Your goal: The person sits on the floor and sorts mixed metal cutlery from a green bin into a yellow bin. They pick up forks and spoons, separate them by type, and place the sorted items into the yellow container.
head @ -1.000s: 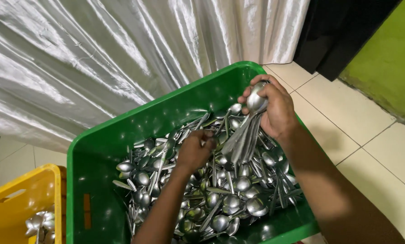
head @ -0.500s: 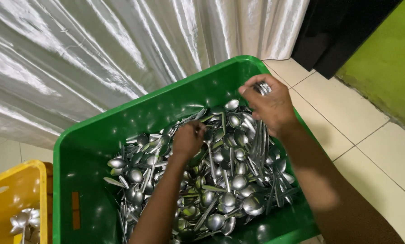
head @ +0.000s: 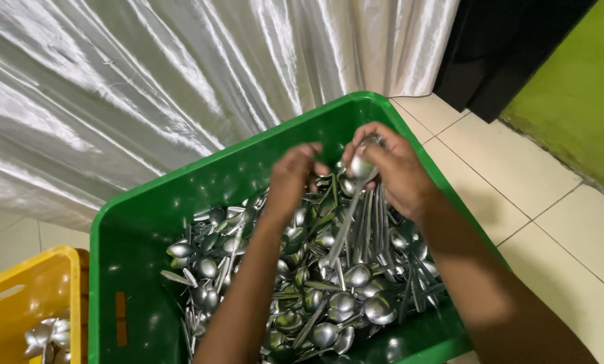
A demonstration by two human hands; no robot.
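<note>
My right hand (head: 397, 176) clenches a bundle of spoons (head: 361, 202), bowls up, handles hanging into the green plastic crate (head: 153, 216). My left hand (head: 292, 178) pinches something at the bundle; fingertips hidden, cannot tell what. Polished steel spoon heap (head: 295, 283) tangled below. Yellow crate (head: 19, 303) cut off.

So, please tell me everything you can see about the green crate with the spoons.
The green crate is a rectangular tub that looks like glossy plastic, with a rolled rim and an orange mark on its inner left wall. It sits tilted in view on a pale tiled floor, against a silver satin curtain. A heap of metal spoons fills its bottom. A yellow crate stands at its left. Both hands, left hand and right hand, work above it.
</note>
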